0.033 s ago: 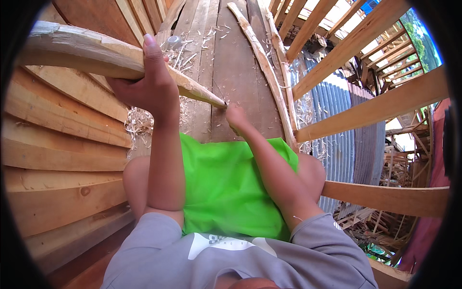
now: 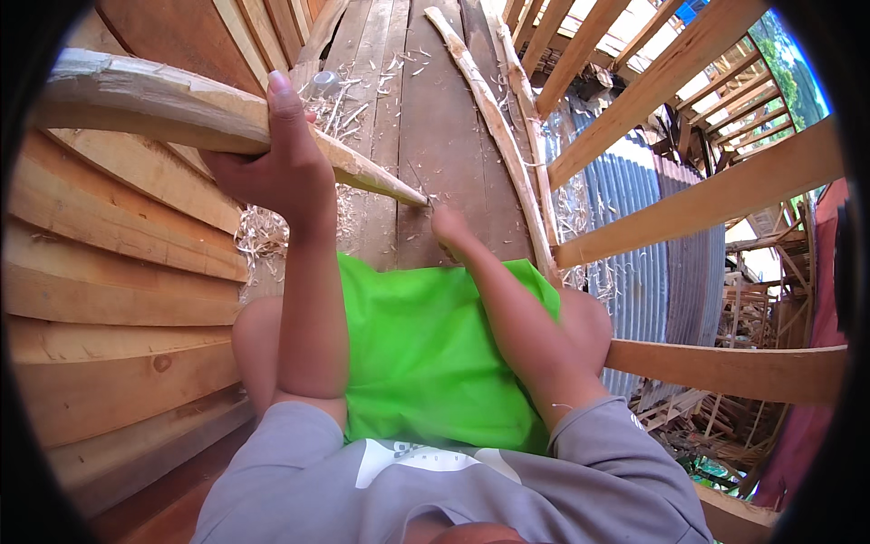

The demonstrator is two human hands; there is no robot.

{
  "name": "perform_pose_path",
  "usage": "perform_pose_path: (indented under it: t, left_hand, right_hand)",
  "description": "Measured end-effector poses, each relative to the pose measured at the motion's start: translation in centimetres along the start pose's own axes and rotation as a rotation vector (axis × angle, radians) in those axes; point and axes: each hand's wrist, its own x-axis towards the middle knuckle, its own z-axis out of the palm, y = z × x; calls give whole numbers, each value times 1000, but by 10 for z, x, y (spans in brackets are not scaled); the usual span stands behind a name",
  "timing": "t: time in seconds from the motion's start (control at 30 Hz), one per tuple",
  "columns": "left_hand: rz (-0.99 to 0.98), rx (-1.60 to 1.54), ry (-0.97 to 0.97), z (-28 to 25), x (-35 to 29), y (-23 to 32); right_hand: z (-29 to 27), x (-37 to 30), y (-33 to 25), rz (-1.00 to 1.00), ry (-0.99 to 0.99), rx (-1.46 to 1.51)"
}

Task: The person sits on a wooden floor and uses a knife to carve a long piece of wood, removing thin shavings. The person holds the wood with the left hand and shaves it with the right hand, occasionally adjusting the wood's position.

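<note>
A long pale wooden pole, stripped of bark and bent, runs from the upper left down toward the middle. My left hand is closed round it, thumb lying along the top. The pole's thinner end comes close to my right hand, which is a fist in front of my lap. From that fist a thin dark blade, seen nearly edge-on, sticks up by the pole's tip; it looks like a knife. Its handle is hidden in my fingers. Whether the blade touches the wood I cannot tell.
Wood shavings litter the plank floor. Two peeled poles lie along the right side, beside a slatted rail. A clear cup stands beyond my left hand. Stacked boards wall the left. Green cloth covers my lap.
My right hand has shifted slightly right and toward me. The pole's thin end has moved a little the same way; my left hand keeps its hold.
</note>
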Motion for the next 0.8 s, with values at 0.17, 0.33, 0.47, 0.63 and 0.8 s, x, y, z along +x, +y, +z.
perform_pose_path:
  t: [0.17,0.33,0.47,0.63,0.8]
  left_hand:
    - [43,-22,19,4,1,1]
    - [17,-16,58,-6,3,-4]
    - [148,95,32,1,5,-15]
    - [142,88,74,-4,8,-14]
    - [104,103,34,-8,7,-20]
  right_hand:
    - [6,-3,-14,248,-39,193]
    - [8,-80,-105,-62,-78,24]
    - [30,-12,-31,-202,287,77]
    - [21,-19,-36,201,-30,202]
    - [18,-64,-93,-77,33,25]
